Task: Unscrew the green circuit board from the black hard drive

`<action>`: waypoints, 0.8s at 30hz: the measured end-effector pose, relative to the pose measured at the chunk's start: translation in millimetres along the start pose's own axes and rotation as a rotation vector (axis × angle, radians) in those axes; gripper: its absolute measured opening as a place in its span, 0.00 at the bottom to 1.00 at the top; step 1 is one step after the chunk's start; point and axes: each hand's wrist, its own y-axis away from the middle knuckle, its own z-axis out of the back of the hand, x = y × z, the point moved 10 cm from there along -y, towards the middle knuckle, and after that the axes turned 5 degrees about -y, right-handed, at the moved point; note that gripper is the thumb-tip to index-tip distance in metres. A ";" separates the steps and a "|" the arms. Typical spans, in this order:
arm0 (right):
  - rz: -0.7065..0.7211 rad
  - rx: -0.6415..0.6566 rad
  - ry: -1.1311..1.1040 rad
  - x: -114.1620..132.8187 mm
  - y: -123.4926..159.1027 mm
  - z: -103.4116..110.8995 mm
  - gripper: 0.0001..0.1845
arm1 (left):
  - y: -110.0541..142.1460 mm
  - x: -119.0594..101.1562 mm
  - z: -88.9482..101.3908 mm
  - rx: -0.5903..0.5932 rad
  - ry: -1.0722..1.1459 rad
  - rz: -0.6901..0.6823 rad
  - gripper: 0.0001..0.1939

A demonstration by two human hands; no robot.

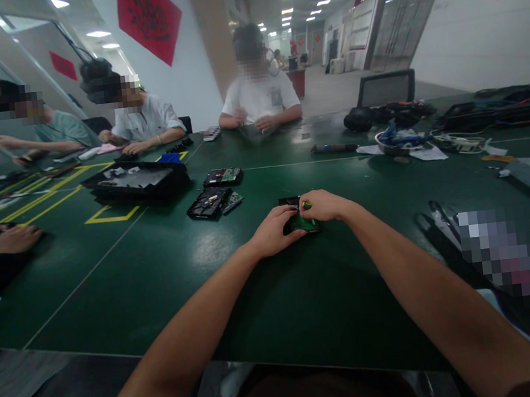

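A hard drive (313, 225) with a green circuit board facing up lies on the green table in front of me. My left hand (275, 230) grips it from the left, its thumb at the near edge and its fingers farther back. Over the drive, my right hand (323, 205) is closed around a small screwdriver (306, 205) with a yellow and dark handle. The screwdriver's tip is hidden, so I cannot tell whether it touches a screw. Left of my hands sit a black hard drive (208, 202), a loose circuit board (232, 202) leaning by it, and another hard drive (223, 177).
A black tray (138, 189) with small parts stands at the left. Farther right are a dark tool (334, 148), a white bowl with blue items (398, 140) and cables (462, 142). Co-workers sit across the table; another person's hands (13, 239) rest at the left edge.
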 end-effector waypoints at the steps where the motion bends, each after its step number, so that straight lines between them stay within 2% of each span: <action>1: 0.001 -0.007 -0.001 -0.3 -0.4 0.3 0.10 | 0.0 0.5 -0.7 -0.003 -0.003 0.000 0.30; 13: 0.026 -0.101 -0.040 -2.2 -1.5 9.9 0.07 | -0.6 -0.8 0.0 -0.053 -0.016 0.010 0.30; 16: -0.005 -0.216 -0.089 -11.1 2.4 29.9 0.10 | -0.6 0.7 -0.5 -0.059 -0.021 0.024 0.30; 20: -0.049 -0.341 -0.246 -24.4 15.7 61.1 0.20 | 0.1 2.0 -0.6 -0.073 -0.002 0.027 0.32; 24: 0.126 -0.545 -0.163 -5.0 39.6 100.9 0.18 | 1.3 3.0 -0.1 -0.088 0.010 0.023 0.33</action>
